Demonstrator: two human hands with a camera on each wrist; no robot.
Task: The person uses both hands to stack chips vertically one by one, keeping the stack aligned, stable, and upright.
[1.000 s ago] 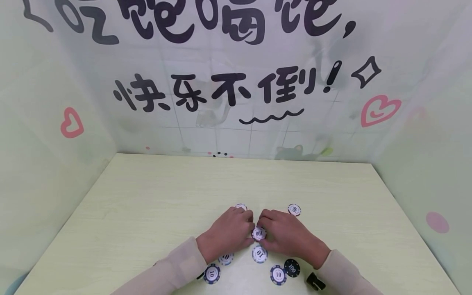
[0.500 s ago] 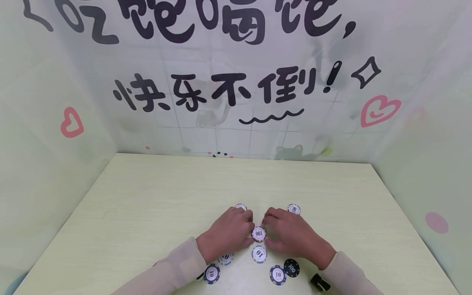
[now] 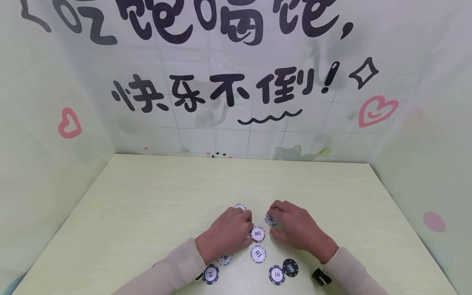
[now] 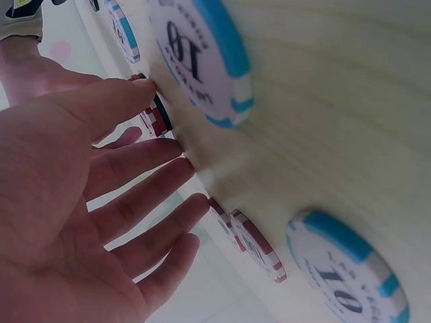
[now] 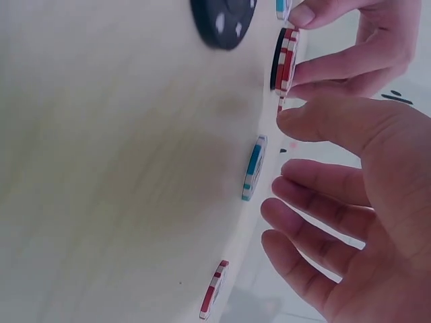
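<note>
A small stack of poker chips (image 3: 257,234) stands mid-table, its top chip marked 100. From the right wrist view the stack's edge (image 5: 286,64) shows black below and red-and-white above. My left hand (image 3: 228,230) holds this stack at its left side, thumb on the near side and fingers on the far side. To the right, my right hand (image 3: 300,226) hovers with loosely bent fingers over a blue-and-white 10 chip (image 3: 271,219). That blue-and-white chip (image 5: 254,168) lies flat, a little apart from the right fingertips (image 5: 276,185).
Another blue-and-white 10 chip (image 3: 258,254) lies in front of the stack. Nearer are a dark blue 10 chip (image 3: 277,275) touching a black 100 chip (image 3: 290,268), and a dark blue chip (image 3: 211,274) at left. A chip (image 3: 239,207) shows behind my left hand.
My right hand has left the stack and moved right and back, over the blue-and-white 10 chip, which now shows beneath its fingers. The left hand has stayed at the stack.
</note>
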